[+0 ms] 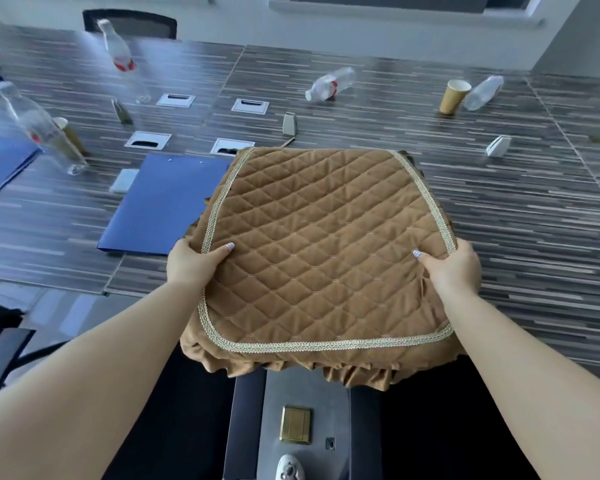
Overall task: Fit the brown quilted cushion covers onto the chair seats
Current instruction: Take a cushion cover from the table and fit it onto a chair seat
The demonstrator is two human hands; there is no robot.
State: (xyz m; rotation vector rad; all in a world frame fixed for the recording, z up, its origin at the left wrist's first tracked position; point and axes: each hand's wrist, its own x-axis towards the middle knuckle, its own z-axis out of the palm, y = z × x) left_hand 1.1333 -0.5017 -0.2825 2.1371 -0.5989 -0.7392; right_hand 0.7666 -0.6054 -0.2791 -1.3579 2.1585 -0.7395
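cover: brown quilted cushion cover (323, 244), quilted face up, lying over the near edge of the table (499, 216); front ruffle hangs off that edge toward me.
axis: roughly square, side trims run away from me toward the table's middle; braided front trim runs left-right just past the near edge.
left hand (191, 263): clamped on the cover's left side, thumb on top of the quilting, other fingers tucked under the fabric and out of sight.
right hand (452, 268): same grip mirrored on the right side, thumb on top, rest curled under the edge.
nearer hand: neither, both level with each other, cover dead ahead between them.
chair seat: dark shapes below the table edge on both sides of me; can't tell which is the target seat.
other: blue folder (163, 202) touching the cover's left edge, may drag if I slide sideways.
next, my guess: lift straight up and back toward me, then lower onto a seat, ruffle down.
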